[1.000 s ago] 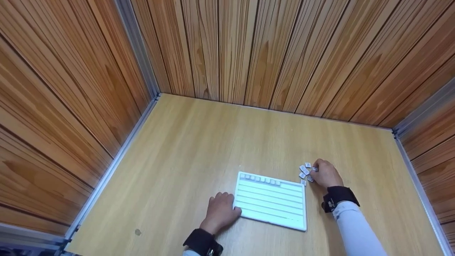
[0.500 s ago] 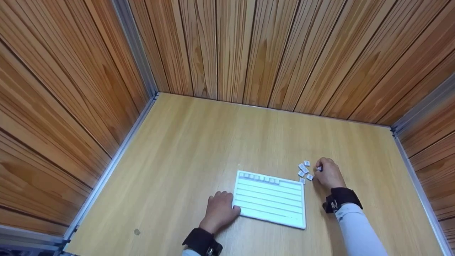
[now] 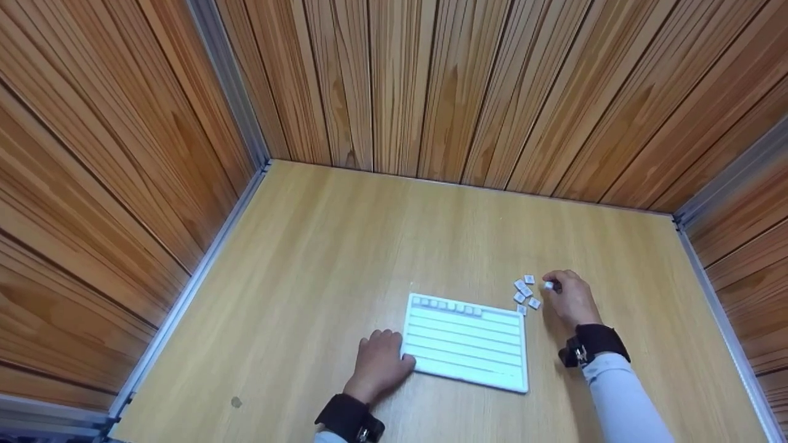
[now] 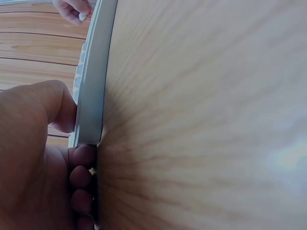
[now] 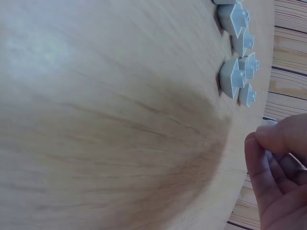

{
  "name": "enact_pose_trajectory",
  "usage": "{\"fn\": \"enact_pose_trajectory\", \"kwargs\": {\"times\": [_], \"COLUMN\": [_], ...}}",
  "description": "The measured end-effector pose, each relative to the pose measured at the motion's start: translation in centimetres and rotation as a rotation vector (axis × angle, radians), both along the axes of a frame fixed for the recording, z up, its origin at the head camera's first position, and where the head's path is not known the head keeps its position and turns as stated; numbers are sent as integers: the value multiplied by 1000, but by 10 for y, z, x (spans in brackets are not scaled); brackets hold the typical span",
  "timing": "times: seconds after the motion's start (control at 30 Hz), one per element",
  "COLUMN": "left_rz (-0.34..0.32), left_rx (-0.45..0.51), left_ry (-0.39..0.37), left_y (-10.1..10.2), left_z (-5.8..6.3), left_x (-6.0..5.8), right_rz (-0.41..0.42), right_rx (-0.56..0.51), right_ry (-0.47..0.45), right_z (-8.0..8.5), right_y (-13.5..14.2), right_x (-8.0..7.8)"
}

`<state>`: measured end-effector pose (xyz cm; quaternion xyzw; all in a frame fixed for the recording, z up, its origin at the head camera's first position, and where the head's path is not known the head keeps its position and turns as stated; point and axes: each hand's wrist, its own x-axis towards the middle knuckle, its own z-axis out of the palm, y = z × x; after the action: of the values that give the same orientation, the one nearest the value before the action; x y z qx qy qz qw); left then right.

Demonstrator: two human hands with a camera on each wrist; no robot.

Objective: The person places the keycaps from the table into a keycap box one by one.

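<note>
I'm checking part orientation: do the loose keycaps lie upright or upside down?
Upside down: the right wrist view shows the loose keycaps with their stems facing up.

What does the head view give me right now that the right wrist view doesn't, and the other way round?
Only the head view: the left hand holding the white board, and the row of caps along its far edge.
Only the right wrist view: the raised stems of the loose caps, seen clearly up close.
Both: the right hand pinching a small white piece, loose caps, the tabletop and the wood-plank wall.
</note>
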<state>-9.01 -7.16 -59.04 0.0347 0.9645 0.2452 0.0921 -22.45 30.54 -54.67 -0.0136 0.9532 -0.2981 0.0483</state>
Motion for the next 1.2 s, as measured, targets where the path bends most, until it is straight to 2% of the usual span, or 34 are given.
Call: {"fn": "enact_pose_trajectory", "kwargs": {"times": [0.43,0.6,0.97,1.2], "left_rz": [6,5,-7,-7], "left_rx": [-5,-5,3,5], "left_ry": [5,4,11,6], "left_y": [0,0,2,0], "left_z": [-1,0,0,-1], "left_x": [1,2,1,2], "right_rz": [85,85,104,188], "right_rx": [0,-21,-3,-8], "right_ry": [128,140,101,60], "right_z": [6,8,12,5], "right_y": [-5,-10,-21,-42], "right_x": [3,4,9,17]}}
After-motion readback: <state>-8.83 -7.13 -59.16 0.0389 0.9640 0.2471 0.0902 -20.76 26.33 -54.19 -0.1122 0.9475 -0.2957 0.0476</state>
